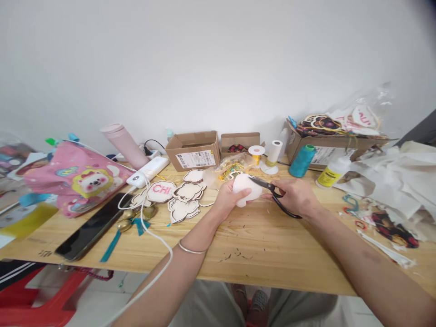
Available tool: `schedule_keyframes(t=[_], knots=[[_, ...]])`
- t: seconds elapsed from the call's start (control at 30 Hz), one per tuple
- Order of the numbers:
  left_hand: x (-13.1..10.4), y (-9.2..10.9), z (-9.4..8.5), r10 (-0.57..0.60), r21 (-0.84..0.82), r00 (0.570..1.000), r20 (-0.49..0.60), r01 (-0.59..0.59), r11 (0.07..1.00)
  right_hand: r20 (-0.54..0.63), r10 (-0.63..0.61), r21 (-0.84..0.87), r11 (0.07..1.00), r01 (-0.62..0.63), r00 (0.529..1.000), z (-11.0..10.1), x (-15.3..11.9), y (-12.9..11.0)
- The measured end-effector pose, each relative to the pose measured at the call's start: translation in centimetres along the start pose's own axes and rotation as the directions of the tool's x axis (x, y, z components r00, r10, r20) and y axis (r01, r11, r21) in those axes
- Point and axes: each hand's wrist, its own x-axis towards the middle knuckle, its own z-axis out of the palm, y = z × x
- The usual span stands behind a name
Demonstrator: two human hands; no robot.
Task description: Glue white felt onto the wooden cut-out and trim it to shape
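Near the middle of the table, my left hand (229, 198) is closed on a white rounded piece (245, 187), with the thumb lying across its front. My right hand (295, 196) is closed around black-handled scissors (282, 210). The scissor blades point left and reach the upper right edge of the white piece; whether they touch it is hard to tell. To the left of my left hand lie several pale scalloped shapes (184, 210) with dark edges, and one shape with pink letters (161, 191).
Cardboard boxes (195, 156), a teal thread cone (302, 161) and a glue bottle (333, 172) stand behind. A black phone (91, 229), pink bag (78, 179) and white cable (163, 245) are left. White cloth (398, 175) and scraps lie right.
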Motion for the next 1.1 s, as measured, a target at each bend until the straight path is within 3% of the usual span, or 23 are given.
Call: schedule_keyframes(t=[0.63, 0.77, 0.93, 1.1], knots=[[-0.1, 0.4, -0.2, -0.027, 0.077, 1.000, 0.009, 0.026, 0.997, 0.012, 0.002, -0.038, 0.999, -0.001, 1.000, 0.1, -0.1, 0.7], [0.1, 0.4, -0.4, -0.031, 0.098, 0.999, 0.014, 0.029, 0.995, 0.072, 0.044, 0.118, 0.992, -0.053, 0.996, 0.5, -0.3, 1.0], [0.0, 0.8, -0.6, -0.025, 0.097, 1.000, 0.011, 0.024, 0.995, 0.220, 0.076, 0.392, 0.906, -0.160, 0.973, 1.3, -0.5, 2.0], [-0.1, 1.1, -0.7, -0.023, 0.121, 0.997, -0.077, 0.032, 0.992, 0.264, 0.106, 0.484, 0.845, -0.227, 0.959, 1.0, -0.5, 2.6]])
